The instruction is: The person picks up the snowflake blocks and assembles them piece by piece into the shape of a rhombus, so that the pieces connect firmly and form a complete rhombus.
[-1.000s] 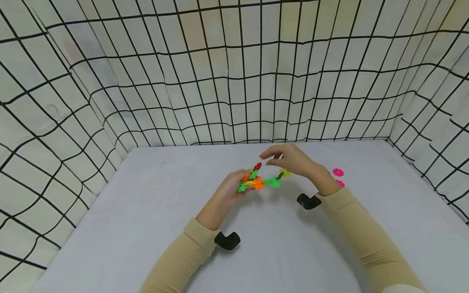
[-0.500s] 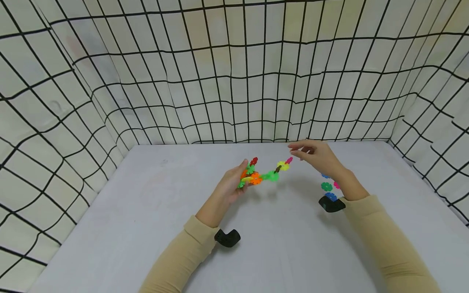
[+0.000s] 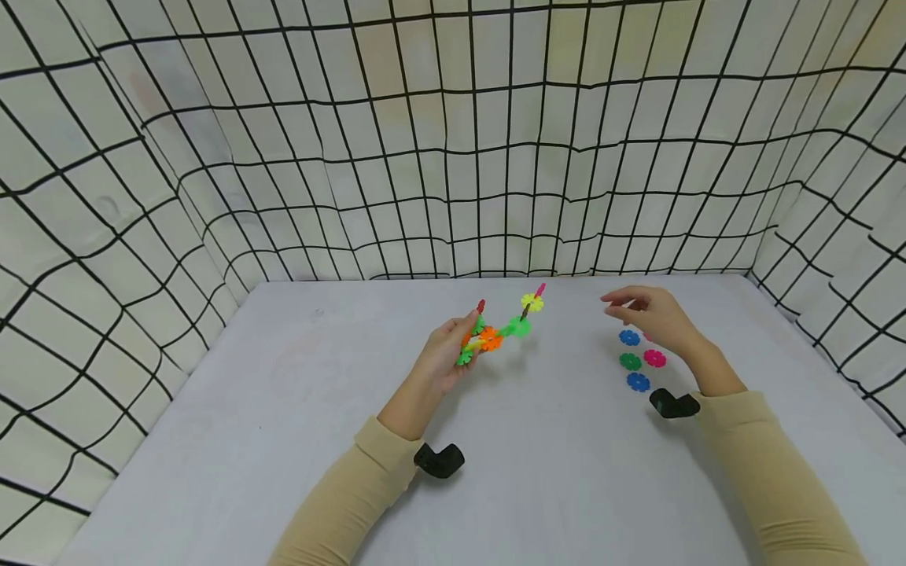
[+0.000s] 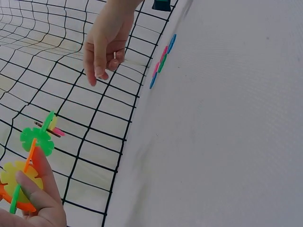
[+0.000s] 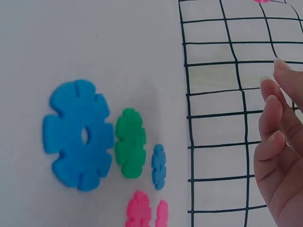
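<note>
My left hand (image 3: pixel 439 365) grips a chain of interlocked plastic flower-shaped discs, held above the table. Green, orange, yellow and red discs sit close about the fingers; part of the chain is hidden by the hand. Its free end reaches up to the right through an orange disc (image 3: pixel 491 339), a light green disc (image 3: pixel 519 326) and a yellow disc (image 3: pixel 532 303), ending in a pink disc (image 3: pixel 541 289) seen edge-on. To the right, my right hand (image 3: pixel 658 318) hovers with loosely bent fingers and nothing in them, near a blue disc (image 3: pixel 629 337).
Loose discs lie flat on the white table (image 3: pixel 283 409) at the right: a dark green disc (image 3: pixel 631 362), a pink disc (image 3: pixel 654 358), a nearer blue disc (image 3: pixel 638 382), and another pink one partly behind the right hand. Black-grid netting (image 3: pixel 481 157) rises behind the table.
My right hand has drawn away from the chain to the right, over by the loose discs, uncovering the pink disc at the chain's end. The chain's free end has tilted upward.
</note>
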A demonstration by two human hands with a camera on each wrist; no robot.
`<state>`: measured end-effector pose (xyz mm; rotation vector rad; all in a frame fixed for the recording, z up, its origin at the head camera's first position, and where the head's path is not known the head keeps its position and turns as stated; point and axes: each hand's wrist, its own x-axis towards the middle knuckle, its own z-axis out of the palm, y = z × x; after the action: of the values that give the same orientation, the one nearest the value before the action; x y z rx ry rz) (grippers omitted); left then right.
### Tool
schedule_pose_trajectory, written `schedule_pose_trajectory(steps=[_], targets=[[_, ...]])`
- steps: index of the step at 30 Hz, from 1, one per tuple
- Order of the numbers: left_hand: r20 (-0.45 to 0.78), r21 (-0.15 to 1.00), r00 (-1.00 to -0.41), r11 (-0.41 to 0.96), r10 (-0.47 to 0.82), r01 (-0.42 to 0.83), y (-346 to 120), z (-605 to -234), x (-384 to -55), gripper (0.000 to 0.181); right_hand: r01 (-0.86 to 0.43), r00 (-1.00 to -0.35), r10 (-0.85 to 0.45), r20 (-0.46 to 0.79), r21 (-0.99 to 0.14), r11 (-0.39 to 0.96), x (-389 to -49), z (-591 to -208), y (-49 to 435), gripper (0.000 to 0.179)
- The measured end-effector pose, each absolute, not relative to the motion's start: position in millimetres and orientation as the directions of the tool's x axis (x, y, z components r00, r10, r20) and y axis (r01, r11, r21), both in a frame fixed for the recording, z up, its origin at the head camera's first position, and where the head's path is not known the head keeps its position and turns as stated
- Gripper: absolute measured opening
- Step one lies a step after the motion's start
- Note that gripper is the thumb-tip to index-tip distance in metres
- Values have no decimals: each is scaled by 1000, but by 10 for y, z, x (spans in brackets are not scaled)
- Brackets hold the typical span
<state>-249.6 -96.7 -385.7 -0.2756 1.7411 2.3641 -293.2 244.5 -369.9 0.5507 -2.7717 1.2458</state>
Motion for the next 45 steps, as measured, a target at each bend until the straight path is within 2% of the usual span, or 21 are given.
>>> schedule_pose_trajectory(steps=[5,12,16,24,29,45], targets=[[-263,923,-964,-284,31,-261,-968,-3839,-2497,25,-291,-952,-270,146,-711,641,-2945,-3769,2563,37],[-245,920,-966,-296,76,-257,-972,-3839,-2506,45,-200,-966,-257,14,-670,715,-3014,-3838,2712,38],[-244,921,-963,-283,116,-268,-974,-3856,-2513,45,-141,-967,-245,-74,-646,750,-3037,-3881,2796,37],[-236,921,-964,-289,121,-262,-959,-3855,-2507,46,-78,-959,-225,-170,-607,791,-3071,-3932,2818,42],[-243,913,-963,-308,115,-267,-941,-3839,-2487,42,-83,-957,-228,-180,-583,808,-3105,-3938,2795,44],[-241,916,-960,-295,142,-274,-953,-3863,-2501,47,-92,-958,-231,-168,-585,806,-3132,-3952,2762,34]])
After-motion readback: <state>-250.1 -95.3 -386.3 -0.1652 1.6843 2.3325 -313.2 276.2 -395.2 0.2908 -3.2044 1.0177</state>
